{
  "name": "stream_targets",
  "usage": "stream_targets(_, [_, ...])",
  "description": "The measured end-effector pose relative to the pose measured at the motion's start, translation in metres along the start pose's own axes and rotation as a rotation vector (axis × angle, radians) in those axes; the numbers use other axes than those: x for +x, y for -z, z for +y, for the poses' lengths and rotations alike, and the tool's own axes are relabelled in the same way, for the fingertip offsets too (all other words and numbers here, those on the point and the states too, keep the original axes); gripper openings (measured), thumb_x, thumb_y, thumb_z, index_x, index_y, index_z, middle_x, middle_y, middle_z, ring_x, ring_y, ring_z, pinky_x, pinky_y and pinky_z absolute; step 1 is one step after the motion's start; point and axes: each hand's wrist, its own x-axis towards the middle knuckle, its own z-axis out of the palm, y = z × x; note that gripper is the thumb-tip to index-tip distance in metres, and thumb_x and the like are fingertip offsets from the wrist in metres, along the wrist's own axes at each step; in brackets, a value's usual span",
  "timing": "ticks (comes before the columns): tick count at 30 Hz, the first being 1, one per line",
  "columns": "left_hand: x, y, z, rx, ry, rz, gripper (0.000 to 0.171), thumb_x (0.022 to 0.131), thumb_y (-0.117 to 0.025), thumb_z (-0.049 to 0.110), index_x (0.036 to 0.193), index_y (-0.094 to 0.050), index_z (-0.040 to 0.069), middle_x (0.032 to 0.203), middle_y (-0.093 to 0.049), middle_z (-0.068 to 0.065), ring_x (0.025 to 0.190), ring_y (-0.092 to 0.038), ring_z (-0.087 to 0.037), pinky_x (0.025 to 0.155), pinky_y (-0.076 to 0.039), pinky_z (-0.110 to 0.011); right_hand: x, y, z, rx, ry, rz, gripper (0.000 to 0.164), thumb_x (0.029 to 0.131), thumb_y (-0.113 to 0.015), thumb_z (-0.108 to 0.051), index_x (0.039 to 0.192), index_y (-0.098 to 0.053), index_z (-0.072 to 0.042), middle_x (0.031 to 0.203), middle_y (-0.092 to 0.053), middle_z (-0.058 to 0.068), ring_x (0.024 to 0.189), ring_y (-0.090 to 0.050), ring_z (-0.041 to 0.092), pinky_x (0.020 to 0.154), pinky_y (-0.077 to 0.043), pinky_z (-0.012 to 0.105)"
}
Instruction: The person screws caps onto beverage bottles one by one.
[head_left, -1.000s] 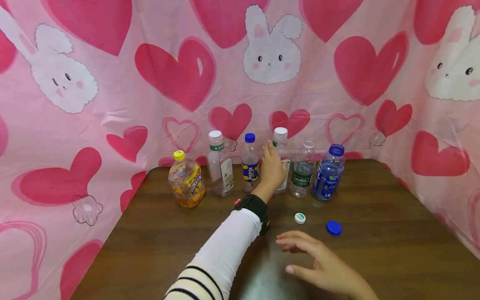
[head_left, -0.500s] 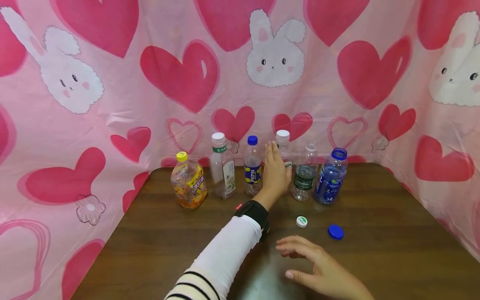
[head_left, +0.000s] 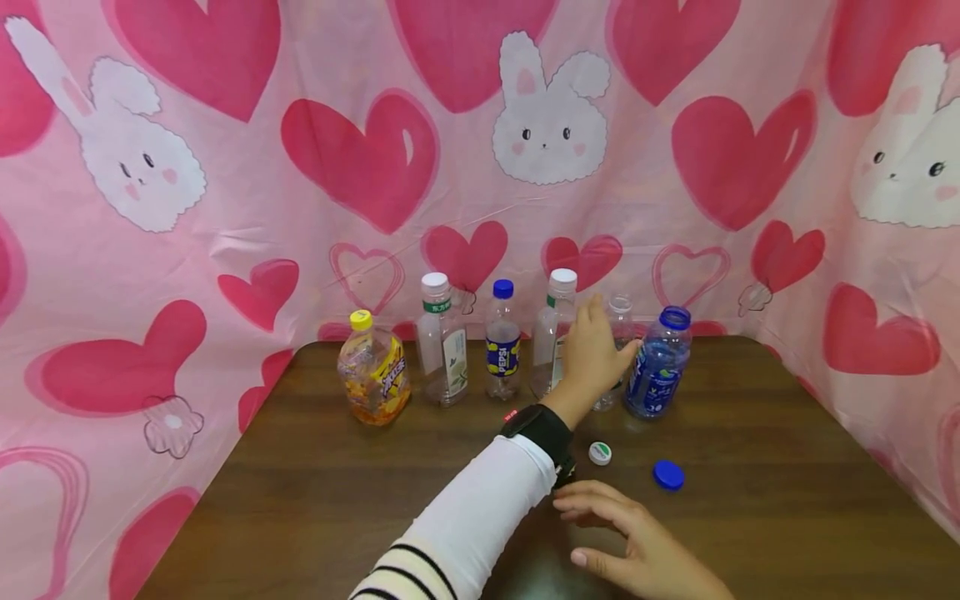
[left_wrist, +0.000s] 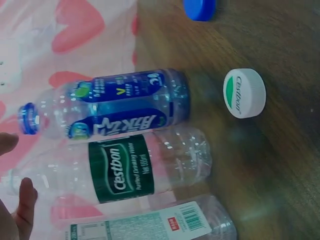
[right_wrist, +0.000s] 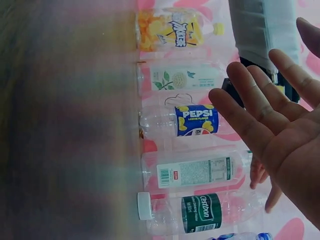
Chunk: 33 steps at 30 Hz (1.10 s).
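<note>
My left hand (head_left: 592, 354) is at the back row, in front of the uncapped clear Cestbon bottle (left_wrist: 121, 167), hiding much of it in the head view. In the left wrist view, its spread thumb and fingers are near that bottle's open neck and grip nothing. To the right stands an uncapped blue-labelled bottle (head_left: 660, 367); to the left, a white-capped clear bottle (head_left: 546, 350). My right hand (head_left: 637, 542) hovers over the near side of the table, fingers loosely spread and holding nothing. Lying beyond it are a white Cestbon cap (head_left: 600, 453) and a blue cap (head_left: 668, 475).
Farther left in the row stand a Pepsi bottle (head_left: 502, 354) with a blue cap, another white-capped bottle (head_left: 442, 350) and a squat yellow-capped bottle (head_left: 373, 375). A pink heart-patterned cloth (head_left: 465, 183) hangs close behind the brown table (head_left: 300, 508).
My left hand has shifted right, from the white-capped bottle to the Cestbon bottle, and its thumb now spreads away from the fingers. My right hand has stayed almost in place.
</note>
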Motion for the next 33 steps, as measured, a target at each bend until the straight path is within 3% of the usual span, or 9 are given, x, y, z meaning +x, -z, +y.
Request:
stream_targets(5, [0.004,-0.009,0.004,0.104,0.075,-0.041,0.095,0.075,-0.076,0.058,0.145,-0.039,0.005,0.131,-0.054,-0.008,0.104,-0.063,-0.021,0.078,-0.057,-0.033,0.000,-0.001,-0.002,0.033,-0.053,-0.002,0.054,0.084,-0.071,0.004,0.133,-0.055,-0.011,0.130,-0.055,0.012,0.118,-0.054,0.015,0.088,-0.054,0.032])
stream_targets(11, [0.007,-0.020,0.003,0.131,0.122,-0.054,0.093,0.074,-0.076,0.059,0.143,-0.042,0.008,0.131,-0.056,-0.005,0.102,-0.064,-0.021,0.075,-0.057,-0.036,-0.001,-0.001,-0.002,0.037,-0.042,-0.010,0.054,0.085,-0.069,0.005,0.134,-0.054,-0.010,0.130,-0.054,0.015,0.118,-0.054,0.016,0.089,-0.053,0.033])
stream_targets(21, [0.004,-0.024,-0.004,0.196,0.070,-0.079,0.067,0.077,-0.074,0.059,0.126,-0.058,0.014,0.115,-0.062,0.001,0.108,-0.056,-0.016,0.085,-0.052,-0.031,0.000,-0.001,-0.004,0.072,-0.054,-0.029,0.053,0.085,-0.068,0.006,0.134,-0.053,-0.009,0.129,-0.054,0.015,0.116,-0.056,0.018,0.089,-0.053,0.035])
stream_targets(28, [-0.002,-0.025,-0.009,-0.007,0.031,-0.061,0.068,0.076,-0.081,0.047,0.129,-0.057,0.011,0.120,-0.056,-0.003,0.110,-0.059,-0.016,0.093,-0.050,-0.026,0.000,0.000,-0.004,0.076,-0.047,-0.025,0.054,0.085,-0.068,0.007,0.134,-0.053,-0.009,0.129,-0.055,0.014,0.114,-0.058,0.021,0.089,-0.053,0.033])
stream_targets(33, [-0.005,-0.019,-0.019,-0.165,-0.026,-0.006,0.066,0.074,-0.085,0.039,0.127,-0.057,0.009,0.121,-0.056,-0.006,0.111,-0.057,-0.018,0.093,-0.049,-0.027,0.000,0.008,-0.003,0.087,-0.069,-0.002,0.052,0.085,-0.068,0.008,0.133,-0.054,-0.007,0.129,-0.057,0.008,0.112,-0.060,0.020,0.090,-0.053,0.030])
